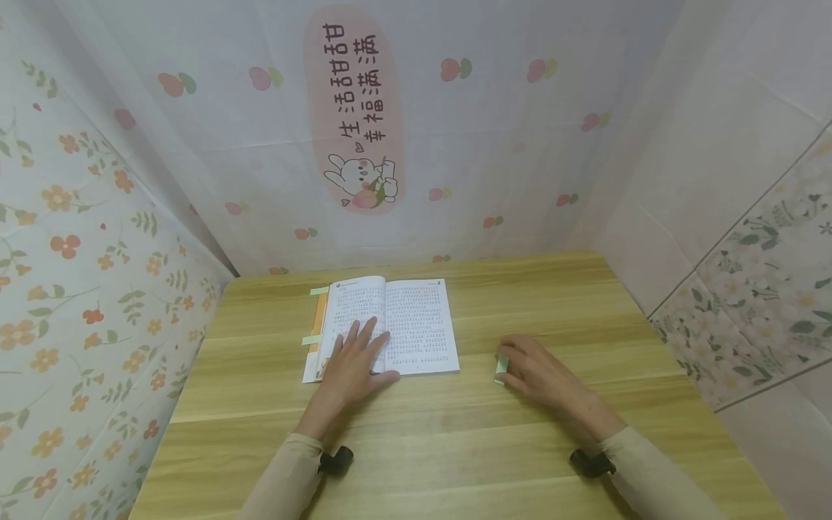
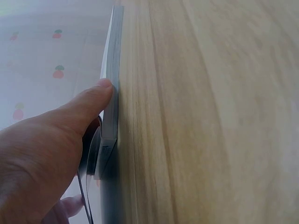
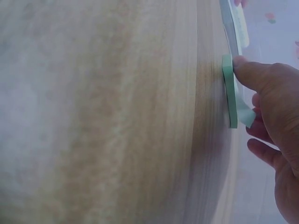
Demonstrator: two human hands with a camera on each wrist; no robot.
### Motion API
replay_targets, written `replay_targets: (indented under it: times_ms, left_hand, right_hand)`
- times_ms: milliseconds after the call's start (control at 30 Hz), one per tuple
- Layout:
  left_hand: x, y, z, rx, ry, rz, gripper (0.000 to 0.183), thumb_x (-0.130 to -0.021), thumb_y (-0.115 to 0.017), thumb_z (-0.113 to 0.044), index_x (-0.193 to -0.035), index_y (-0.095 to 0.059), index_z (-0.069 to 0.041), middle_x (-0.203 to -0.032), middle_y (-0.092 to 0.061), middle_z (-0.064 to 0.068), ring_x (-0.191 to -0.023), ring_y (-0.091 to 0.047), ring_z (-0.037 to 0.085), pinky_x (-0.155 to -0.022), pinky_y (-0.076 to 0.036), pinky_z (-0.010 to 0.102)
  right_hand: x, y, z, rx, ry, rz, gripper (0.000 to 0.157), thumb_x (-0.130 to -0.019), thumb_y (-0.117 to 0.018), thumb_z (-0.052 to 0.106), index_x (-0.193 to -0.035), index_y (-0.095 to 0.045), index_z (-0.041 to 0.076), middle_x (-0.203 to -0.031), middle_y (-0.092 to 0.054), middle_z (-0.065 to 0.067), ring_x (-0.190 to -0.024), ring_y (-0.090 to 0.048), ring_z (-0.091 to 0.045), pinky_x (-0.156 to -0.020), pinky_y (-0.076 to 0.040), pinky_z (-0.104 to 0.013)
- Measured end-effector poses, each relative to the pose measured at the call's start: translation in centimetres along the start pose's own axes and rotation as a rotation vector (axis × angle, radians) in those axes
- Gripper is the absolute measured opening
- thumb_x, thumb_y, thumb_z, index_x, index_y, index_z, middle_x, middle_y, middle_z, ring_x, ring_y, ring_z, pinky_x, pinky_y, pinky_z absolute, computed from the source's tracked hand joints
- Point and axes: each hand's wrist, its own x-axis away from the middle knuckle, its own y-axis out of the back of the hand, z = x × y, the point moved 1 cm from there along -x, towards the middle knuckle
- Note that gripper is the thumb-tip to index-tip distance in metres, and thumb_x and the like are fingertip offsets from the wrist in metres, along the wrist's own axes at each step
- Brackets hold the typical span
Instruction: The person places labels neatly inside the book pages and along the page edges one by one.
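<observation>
An open book [image 1: 421, 325] with printed pages lies on the table. My left hand [image 1: 351, 370] rests on its left page with fingers spread, the thumb across the lower edge near the spine. In the left wrist view, the thumb's tip presses the page block [image 2: 111, 107]. To the right of the book, my right hand [image 1: 538, 372] is at a small pale green sticky note pad [image 3: 230, 95]. Its thumb touches one end of the pad, while the other fingers are at a top sheet [image 3: 245, 113] that curls up at the far end.
Two green sticky tabs, an upper one [image 1: 319, 291] and a lower one [image 1: 312, 340], stick out from the book's left side. The wooden table [image 1: 429, 448] meets a patterned curtain [image 1: 416, 217] at the back. More patterned cloth hangs on both sides.
</observation>
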Motion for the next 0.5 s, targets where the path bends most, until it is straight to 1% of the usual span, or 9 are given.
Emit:
replay_targets:
  times_ms: [100, 200, 500]
  left_hand:
    - [-0.01, 0.03, -0.05, 0.001, 0.002, 0.001, 0.088, -0.099, -0.078, -0.066, -0.172, -0.05, -0.024, -0.191, -0.023, 0.012, -0.177, -0.018, 0.048, -0.14, -0.02, 0.076]
    - [0.0, 0.04, -0.06, 0.005, 0.002, 0.002, 0.088, -0.1, -0.078, -0.065, -0.172, -0.05, -0.024, -0.191, -0.023, 0.012, -0.177, -0.017, 0.048, -0.14, -0.019, 0.076]
    - [-0.07, 0.0, -0.01, -0.011, -0.006, -0.002, 0.089, -0.1, -0.078, -0.066, -0.172, -0.05, -0.024, -0.19, -0.024, 0.012, -0.177, -0.019, 0.049, -0.139, -0.021, 0.077]
  right_hand:
    - [0.01, 0.05, 0.01, -0.002, 0.001, -0.009, 0.048, -0.088, -0.098, 0.022, -0.123, -0.078, -0.002, -0.124, -0.073, -0.016, -0.107, -0.07, -0.026, -0.089, -0.066, -0.042]
    - [0.05, 0.04, 0.0, -0.006, -0.001, -0.014, 0.049, -0.087, -0.099, 0.023, -0.124, -0.077, -0.002, -0.123, -0.071, -0.015, -0.105, -0.069, -0.023, -0.086, -0.065, -0.039]
    - [0.18, -0.21, -0.04, -0.009, -0.002, -0.036, 0.049, -0.087, -0.1, 0.022, -0.121, -0.076, -0.003, -0.123, -0.07, -0.018, -0.105, -0.069, -0.024, -0.085, -0.066, -0.039]
